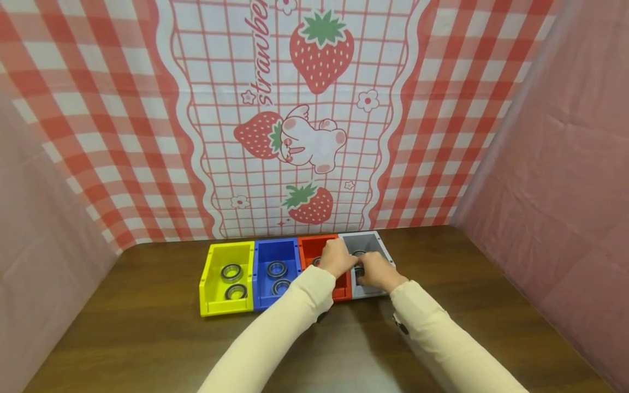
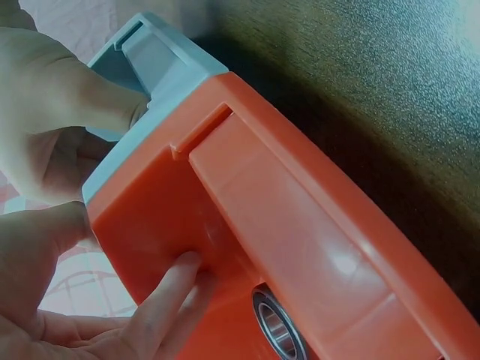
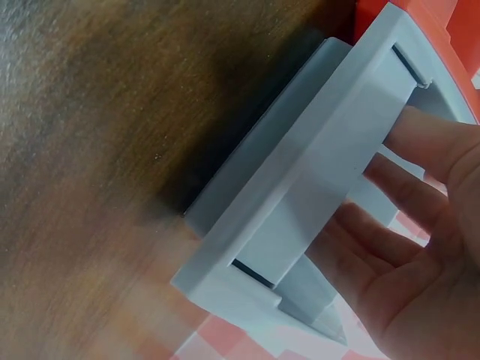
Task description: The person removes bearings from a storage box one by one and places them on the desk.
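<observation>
My left hand [image 1: 336, 257] is at the wall between the red bin [image 1: 342, 293] and the grey bin [image 1: 380, 240]. In the left wrist view its fingers [image 2: 169, 300] reach inside the red bin while the thumb lies over the grey side, pinching the shared wall. My right hand [image 1: 379, 271] reaches down into the grey bin beside a ball bearing [image 1: 360, 253]. The front wall hides its fingertips in the right wrist view, so whether they grip a bearing is unclear. Another bearing [image 2: 277, 326] lies in the red bin.
To the left, a yellow bin [image 1: 202, 289] holds two bearings [image 1: 231, 272], and a blue bin [image 1: 265, 248] holds two more [image 1: 277, 269]. The bins stand side by side on a wooden table [image 1: 147, 327]. A strawberry-print cloth [image 1: 314, 136] hangs behind.
</observation>
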Motion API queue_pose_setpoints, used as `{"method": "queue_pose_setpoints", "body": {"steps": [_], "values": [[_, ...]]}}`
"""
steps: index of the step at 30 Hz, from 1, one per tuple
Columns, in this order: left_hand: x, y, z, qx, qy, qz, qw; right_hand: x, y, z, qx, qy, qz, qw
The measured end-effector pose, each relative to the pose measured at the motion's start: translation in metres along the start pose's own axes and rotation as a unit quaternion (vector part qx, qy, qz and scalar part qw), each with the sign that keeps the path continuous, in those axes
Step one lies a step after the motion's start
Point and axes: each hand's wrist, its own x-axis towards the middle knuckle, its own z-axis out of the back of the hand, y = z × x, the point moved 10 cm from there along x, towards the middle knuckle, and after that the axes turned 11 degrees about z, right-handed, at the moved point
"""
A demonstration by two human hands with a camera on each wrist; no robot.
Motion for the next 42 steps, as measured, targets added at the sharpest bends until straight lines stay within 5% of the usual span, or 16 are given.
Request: {"method": "queue_pose_setpoints", "body": {"steps": [20, 25, 33, 42], "values": [[0.002, -0.005, 0.009, 0.014, -0.009, -0.014, 0.9998, 0.004, 0.001, 0.005, 0.013, -0.002, -0.016, 1.000], [0.004, 0.003, 0.006, 0.006, 0.003, -0.002, 1.0000, 0.006, -0.002, -0.001, 0.025, 0.024, -0.028, 0.999], [0.011, 0.012, 0.020, -0.002, -0.031, 0.031, 0.9990, 0.015, -0.002, -0.002, 0.033, 0.034, -0.057, 0.997], [0.006, 0.015, 0.007, 0.002, -0.013, 0.068, 0.9976, 0.003, -0.008, -0.011, 0.019, 0.053, -0.092, 0.994]]}}
